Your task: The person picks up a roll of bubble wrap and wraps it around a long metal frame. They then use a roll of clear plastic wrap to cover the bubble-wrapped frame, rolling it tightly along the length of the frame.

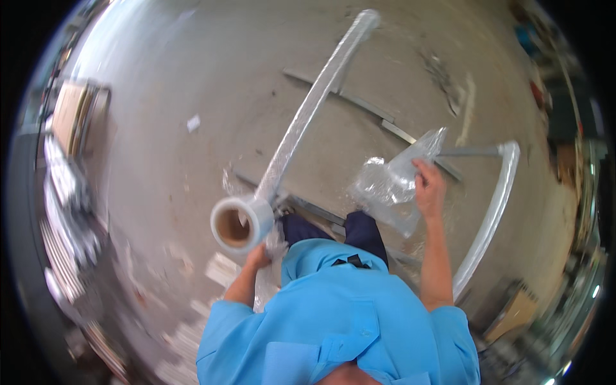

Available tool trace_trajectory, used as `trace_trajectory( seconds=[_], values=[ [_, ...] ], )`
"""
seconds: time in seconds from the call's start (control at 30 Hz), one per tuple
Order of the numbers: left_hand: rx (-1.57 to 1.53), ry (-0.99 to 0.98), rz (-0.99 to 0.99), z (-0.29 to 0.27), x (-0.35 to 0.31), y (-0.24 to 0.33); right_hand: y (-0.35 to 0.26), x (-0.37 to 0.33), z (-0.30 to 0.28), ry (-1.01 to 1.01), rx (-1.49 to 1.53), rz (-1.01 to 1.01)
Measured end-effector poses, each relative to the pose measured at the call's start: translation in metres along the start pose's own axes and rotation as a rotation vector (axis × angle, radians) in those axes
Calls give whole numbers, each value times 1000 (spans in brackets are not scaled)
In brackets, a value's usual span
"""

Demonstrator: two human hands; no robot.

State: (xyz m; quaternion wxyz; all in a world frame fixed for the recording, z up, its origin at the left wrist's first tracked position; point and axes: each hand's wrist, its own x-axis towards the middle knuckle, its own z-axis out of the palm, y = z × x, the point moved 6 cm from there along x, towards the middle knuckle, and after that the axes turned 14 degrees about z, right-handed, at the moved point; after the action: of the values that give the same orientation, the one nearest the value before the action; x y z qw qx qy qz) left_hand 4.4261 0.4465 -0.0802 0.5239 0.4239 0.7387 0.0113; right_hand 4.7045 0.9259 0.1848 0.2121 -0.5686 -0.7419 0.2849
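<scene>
My left hand point(259, 256) is closed at the lower right side of a roll of clear plastic film point(262, 215), its fingers partly hidden. The roll's brown cardboard core faces up toward me. Beyond it a long bar wrapped in clear film point(312, 106) runs away to the upper right. My right hand point(430, 187) is raised, thumb and fingers pinched on a loose, crumpled sheet of clear plastic film point(391, 179). To its right stands a curved, film-wrapped length of frame point(493, 221), joined at its far corner to a thin grey bar point(471, 152).
Grey metal bars point(366, 108) lie across the concrete floor, another bar point(314, 208) close to my legs. Stacked boards point(69, 109) and film-wrapped bundles point(67, 186) line the left side. A cardboard piece point(513, 312) is at lower right, and a white scrap point(194, 123) lies far left.
</scene>
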Motion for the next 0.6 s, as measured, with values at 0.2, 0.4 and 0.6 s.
trace_trajectory(
  seconds=[0.2, 0.4, 0.6],
  values=[
    [-74, 417, -137, 5, 22, 107, -60, 102, 9, -131, -203, -468],
    [-28, 792, -4, -17, 88, 153, -180, 147, 36, 46, -408, -1010],
    [-25, 896, -110, -34, 170, 208, -246, 152, 124, -121, -368, -1352]
  ],
)
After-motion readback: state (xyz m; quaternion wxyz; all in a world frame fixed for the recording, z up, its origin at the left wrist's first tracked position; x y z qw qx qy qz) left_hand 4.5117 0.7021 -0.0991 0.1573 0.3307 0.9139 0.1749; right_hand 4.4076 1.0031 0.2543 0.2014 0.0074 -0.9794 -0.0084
